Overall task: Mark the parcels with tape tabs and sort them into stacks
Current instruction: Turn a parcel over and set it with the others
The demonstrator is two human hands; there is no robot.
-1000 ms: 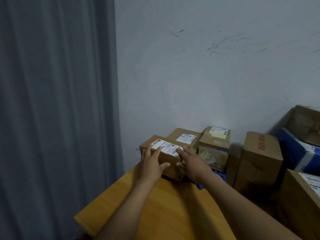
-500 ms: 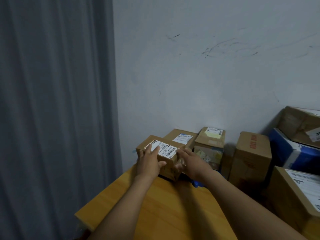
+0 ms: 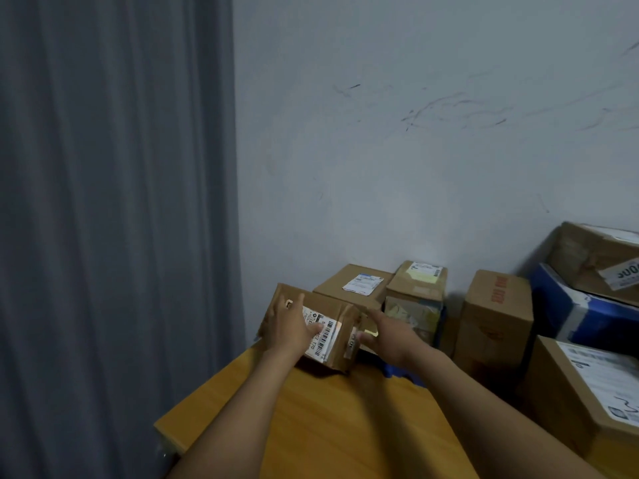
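Hands grip one parcel (image 3: 316,328): left hand (image 3: 292,328) on top, right hand (image 3: 389,335) seemingly against its end. Lower it flat onto the bench (image 3: 332,423), label up.

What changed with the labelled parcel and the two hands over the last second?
The small labelled parcel has tipped toward the person, its label now facing the camera. The left hand stays flat on it; the right hand stays at its right end. The other boxes by the wall and the wooden table are unchanged.
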